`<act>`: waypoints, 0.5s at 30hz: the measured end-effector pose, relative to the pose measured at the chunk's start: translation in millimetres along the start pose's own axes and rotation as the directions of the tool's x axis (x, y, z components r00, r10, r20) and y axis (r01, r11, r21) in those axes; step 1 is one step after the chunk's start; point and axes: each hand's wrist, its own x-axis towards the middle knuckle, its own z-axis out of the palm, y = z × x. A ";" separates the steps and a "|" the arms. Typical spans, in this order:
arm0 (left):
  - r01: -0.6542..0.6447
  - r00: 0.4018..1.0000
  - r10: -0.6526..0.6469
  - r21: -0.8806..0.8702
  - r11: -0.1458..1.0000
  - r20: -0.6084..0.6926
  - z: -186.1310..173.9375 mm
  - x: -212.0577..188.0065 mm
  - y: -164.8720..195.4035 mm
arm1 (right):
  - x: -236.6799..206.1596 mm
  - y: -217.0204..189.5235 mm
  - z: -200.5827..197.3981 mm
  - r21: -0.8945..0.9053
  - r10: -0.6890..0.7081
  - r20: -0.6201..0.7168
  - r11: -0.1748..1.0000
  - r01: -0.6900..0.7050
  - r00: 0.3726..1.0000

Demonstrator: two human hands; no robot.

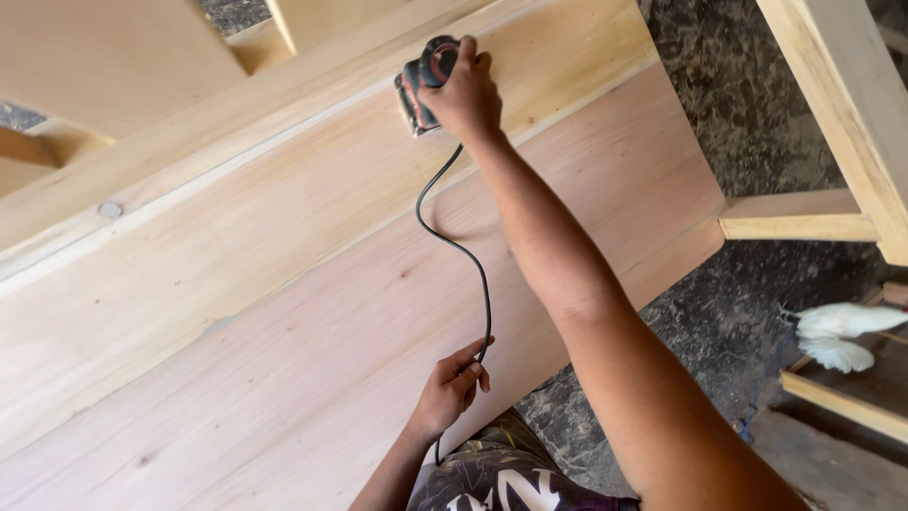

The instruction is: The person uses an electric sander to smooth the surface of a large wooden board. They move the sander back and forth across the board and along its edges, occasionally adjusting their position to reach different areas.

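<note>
- Head view: the right hand point(463, 95) is stretched way out ahead and clamped over the top of a small grey-and-red palm sander point(423, 83), which sits flat on the pale wooden board point(284, 199) near the far edge of the worktop point(284, 378).
- The left hand point(452, 386) is pulled in close to the body at the near edge, fingers pinched around the black cord point(463, 251), holding it up off the wood.
- Key relation here: the sander is straight out in front of the left hand, with the cord running from it back toward the body. The board's long axis runs diagonally, lower left to upper right, so the right hand is the only one anywhere near the tool.
- Hard to see: the sander's pad and most of its body are under the right hand's fingers, so I can't tell if it's running. The cord drops out of sight below the left hand.
- Off the right edge there's a wooden frame point(832, 123) over a dark speckled floor point(719, 312) and something white and feathery point(842, 336), partly cut off.
</note>
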 end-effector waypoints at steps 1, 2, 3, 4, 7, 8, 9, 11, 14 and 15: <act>-0.001 1.000 0.001 0.002 1.000 0.006 4.9 4.6 -0.4 | 8.4 15.5 -4.6 -0.001 0.009 -0.024 1.000 -0.009 1.000; -0.002 1.000 0.002 0.002 1.000 0.010 9.5 7.8 -1.0 | 17.1 29.7 -9.8 -0.003 0.018 -0.049 1.000 -0.019 0.999; 0.017 1.000 -0.017 0.009 1.000 0.018 13.9 10.3 -1.6 | 25.0 41.9 -15.6 -0.006 0.025 -0.073 1.000 -0.025 0.997; 0.033 0.999 -0.034 0.012 0.999 0.026 18.8 12.6 -2.1 | 28.7 51.0 -19.0 -0.010 0.029 -0.095 1.000 -0.030 0.995; 0.058 0.997 -0.060 0.035 0.998 0.053 30.9 19.1 -1.6 | 30.9 64.8 -25.7 0.021 0.080 -0.072 0.997 -0.079 0.994; 0.065 0.996 -0.068 0.046 0.997 0.064 34.3 22.0 -0.8 | 28.6 67.0 -26.6 0.022 0.056 -0.043 0.998 -0.055 0.998; 0.061 0.995 -0.064 0.041 0.997 0.072 36.9 25.8 0.3 | 23.9 68.8 -26.2 0.023 0.029 -0.011 0.999 -0.029 1.000; 0.062 0.994 -0.064 0.031 0.998 0.091 41.3 33.6 2.9 | 20.5 76.4 -28.0 0.020 0.008 0.030 1.000 -0.008 1.000; 0.043 0.990 -0.052 0.071 0.997 0.133 49.3 47.2 7.0 | 31.8 104.5 -36.8 0.008 0.030 -0.002 1.000 -0.030 1.000; 0.039 0.988 -0.048 0.063 0.997 0.144 53.5 54.0 8.9 | 42.3 118.6 -42.8 0.007 0.040 -0.046 0.999 -0.040 0.998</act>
